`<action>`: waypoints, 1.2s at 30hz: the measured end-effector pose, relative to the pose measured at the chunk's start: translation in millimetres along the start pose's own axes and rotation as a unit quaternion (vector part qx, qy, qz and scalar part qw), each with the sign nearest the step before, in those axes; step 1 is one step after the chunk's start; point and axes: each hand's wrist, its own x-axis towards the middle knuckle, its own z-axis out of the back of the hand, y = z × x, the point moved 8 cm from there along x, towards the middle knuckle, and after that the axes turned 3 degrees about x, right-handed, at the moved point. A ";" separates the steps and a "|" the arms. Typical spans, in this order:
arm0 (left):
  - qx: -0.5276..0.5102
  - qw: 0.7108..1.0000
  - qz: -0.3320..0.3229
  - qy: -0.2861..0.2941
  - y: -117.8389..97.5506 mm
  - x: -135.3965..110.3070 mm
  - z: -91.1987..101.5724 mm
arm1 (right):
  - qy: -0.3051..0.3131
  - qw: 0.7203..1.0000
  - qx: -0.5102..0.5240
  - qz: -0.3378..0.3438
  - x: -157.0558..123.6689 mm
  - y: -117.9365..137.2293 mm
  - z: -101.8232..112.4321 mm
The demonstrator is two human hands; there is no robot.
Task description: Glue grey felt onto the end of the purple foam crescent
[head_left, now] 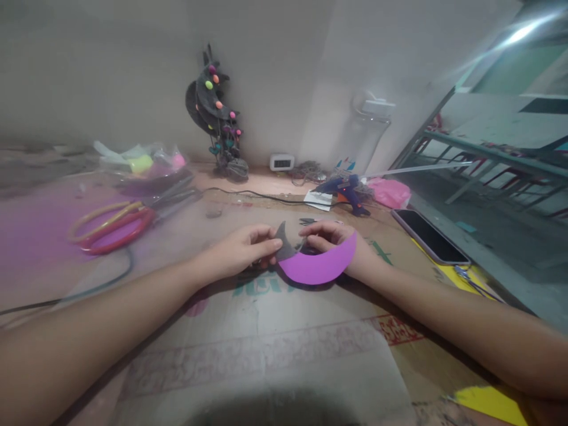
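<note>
A crescent [317,267] of bright purple sheet with a dark grey pointed tip on its left is held up over the table. My left hand [255,248] is closed, pinching the grey tip between thumb and fingers. Behind the crescent's right end, my right hand [331,236] has its fingers drawn together near the inner curve; a thin greyish bit shows at the fingertips, too small to name. Just beyond that hand lies a dark-tipped tool [308,222], partly hidden. A blue hot glue gun [350,192] with a small red light rests farther back.
Scissors [118,228] with red and yellow handles lie left, beside a plastic bag [142,163]. A dark crescent ornament with pompoms [210,100] and a small digital clock [282,162] stand by the wall. A phone [428,236] lies at the right edge. Cardboard [266,367] covers the table.
</note>
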 end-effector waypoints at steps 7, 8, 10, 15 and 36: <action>-0.045 0.994 -0.012 -0.096 -1.5 4.0 18.1 | -0.100 0.991 0.084 0.027 -8.6 6.0 22.5; -0.051 0.993 -0.012 -0.105 -1.7 3.9 19.5 | -0.088 0.990 0.102 0.027 -8.7 5.1 20.8; -0.053 0.992 -0.016 -0.110 -2.1 3.8 19.8 | -0.069 0.992 0.104 0.024 -8.7 4.4 16.9; -0.005 0.996 -0.036 -0.087 -2.2 3.8 15.5 | -0.031 0.998 -0.003 -0.048 -10.1 1.2 4.6; 0.050 0.997 -0.005 -0.051 -0.5 2.1 7.6 | -0.054 0.997 0.045 -0.020 -8.0 5.0 6.2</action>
